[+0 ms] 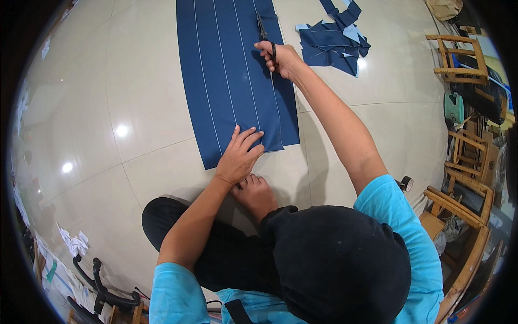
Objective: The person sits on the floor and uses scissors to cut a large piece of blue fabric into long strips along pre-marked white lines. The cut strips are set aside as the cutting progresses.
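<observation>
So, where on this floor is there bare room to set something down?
Floor left of the blue cloth, beyond the bent knee; also between the right forearm and the wooden furniture. Crowded: the cloth's near end, by left hand and foot, and along the furniture.

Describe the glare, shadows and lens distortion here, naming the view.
Head view: round glare spots on the pale floor tiles, left of the blue cloth; head view: a soft shadow on the floor beside the right arm; head view: tile seams curve, and a black fisheye border surrounds everything.
</observation>
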The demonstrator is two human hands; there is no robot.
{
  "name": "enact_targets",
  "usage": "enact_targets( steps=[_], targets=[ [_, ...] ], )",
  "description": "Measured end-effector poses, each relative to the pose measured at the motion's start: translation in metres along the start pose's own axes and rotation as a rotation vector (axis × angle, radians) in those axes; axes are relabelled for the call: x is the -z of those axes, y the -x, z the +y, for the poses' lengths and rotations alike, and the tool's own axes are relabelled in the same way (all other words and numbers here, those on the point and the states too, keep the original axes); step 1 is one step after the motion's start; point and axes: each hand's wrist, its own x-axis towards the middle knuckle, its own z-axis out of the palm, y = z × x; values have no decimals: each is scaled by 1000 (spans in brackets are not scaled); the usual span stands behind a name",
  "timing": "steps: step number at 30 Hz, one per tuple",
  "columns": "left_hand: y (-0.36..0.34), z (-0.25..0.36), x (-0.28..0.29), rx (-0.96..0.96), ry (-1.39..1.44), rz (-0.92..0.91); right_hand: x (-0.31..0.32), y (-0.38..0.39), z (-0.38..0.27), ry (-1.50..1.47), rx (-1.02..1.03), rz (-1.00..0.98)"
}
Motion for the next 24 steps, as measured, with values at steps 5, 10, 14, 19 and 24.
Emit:
enact_targets(
  steps=[5,10,14,19,24],
  targets=[
    [0,-1,0,6,6,-11,-3,0,-1,-5,-6,9],
    [-1,1,1,3,12,-6,-2,-3,-2,4,-2,13],
    [-2,2,2,5,27,8,-4,-2,-2,7,0,6],
    [-2,1,1,1,6,-14,-1,-5,-2,-7,-1,-3],
    [-1,0,0,-1,9,-13,-2,-4,-5,0,-22,-6]
  ],
)
